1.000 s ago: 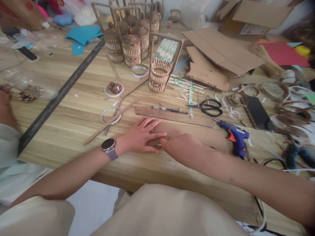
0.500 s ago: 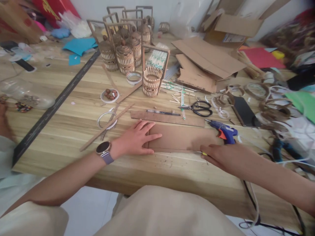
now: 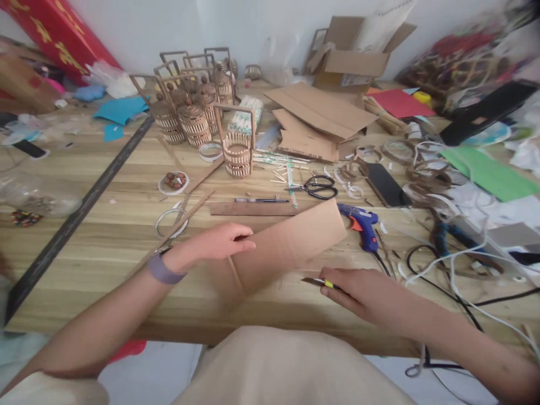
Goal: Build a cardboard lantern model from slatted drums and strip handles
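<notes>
My left hand point(image 3: 231, 241) pinches the upper left edge of a brown piece of cardboard point(image 3: 291, 242), which is raised and tilted over the table with a crease near its left end. My right hand point(image 3: 352, 289), to the right and nearer to me, is closed around a utility knife point(image 3: 313, 281) with a yellow part, its blade out and pointing left toward the cardboard but apart from it. Behind the cardboard lie a narrow brown strip point(image 3: 253, 209) and a pen point(image 3: 261, 200). A blue glue gun point(image 3: 363, 224) rests right of the cardboard.
Black-handled scissors point(image 3: 318, 187) lie beyond the strip. A small open stick basket point(image 3: 237, 154) stands before several lidded ones point(image 3: 194, 121). Cardboard sheets point(image 3: 320, 109) are stacked behind. White and black cables point(image 3: 455, 264) tangle at right, near a dark phone point(image 3: 387, 184).
My left hand has gone from lying flat on the cardboard to gripping and lifting it, turning it askew. My right hand with the knife has moved left and toward me, off the cardboard's edge.
</notes>
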`<state>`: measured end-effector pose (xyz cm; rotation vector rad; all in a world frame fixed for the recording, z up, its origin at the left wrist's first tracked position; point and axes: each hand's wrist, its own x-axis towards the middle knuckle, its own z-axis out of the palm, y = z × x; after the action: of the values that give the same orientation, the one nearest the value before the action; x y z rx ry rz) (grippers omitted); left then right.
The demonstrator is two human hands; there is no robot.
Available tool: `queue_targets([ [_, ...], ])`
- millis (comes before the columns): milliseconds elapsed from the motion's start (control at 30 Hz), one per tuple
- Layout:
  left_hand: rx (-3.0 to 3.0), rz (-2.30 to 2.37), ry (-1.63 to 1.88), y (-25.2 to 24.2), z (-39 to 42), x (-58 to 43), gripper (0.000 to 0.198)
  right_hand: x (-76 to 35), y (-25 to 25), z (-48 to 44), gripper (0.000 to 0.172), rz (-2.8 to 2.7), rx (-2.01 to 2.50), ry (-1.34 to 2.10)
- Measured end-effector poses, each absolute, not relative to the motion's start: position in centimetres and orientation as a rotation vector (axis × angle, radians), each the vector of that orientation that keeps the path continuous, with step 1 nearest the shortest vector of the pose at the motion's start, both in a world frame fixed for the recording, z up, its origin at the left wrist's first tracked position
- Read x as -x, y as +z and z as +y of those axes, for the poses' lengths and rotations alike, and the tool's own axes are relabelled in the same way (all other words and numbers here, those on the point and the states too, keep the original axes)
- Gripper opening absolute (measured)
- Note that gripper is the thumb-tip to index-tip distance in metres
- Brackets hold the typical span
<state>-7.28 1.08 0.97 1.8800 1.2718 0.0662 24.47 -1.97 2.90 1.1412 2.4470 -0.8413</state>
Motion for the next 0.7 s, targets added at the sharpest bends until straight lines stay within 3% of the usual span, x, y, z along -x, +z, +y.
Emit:
queue_targets([
  [200,-1.380,1.459,0.695,0.3,-3.8,6.3,0.034,-23.6,2.7,-1.6,0.036,2.477,-1.485,-1.133],
  [400,-0.838,1.316,0.894,-2.6,-7.7,1.8,0.049,-21.9,1.3,-0.2,0.047,2.189,-1.631,-1.543],
  [567,-0.765,1.177,0.844,-3.2,-8.2,0.1,0.048,-23.1,-0.4,1.9,0.043,2.107,-1.544,-1.869],
  [700,-0.991,1.188,0.577,-2.6,-7.9,1.1,0.027,-24.6,-0.8,2.9,0.050,1.970,-1.637,-2.008],
])
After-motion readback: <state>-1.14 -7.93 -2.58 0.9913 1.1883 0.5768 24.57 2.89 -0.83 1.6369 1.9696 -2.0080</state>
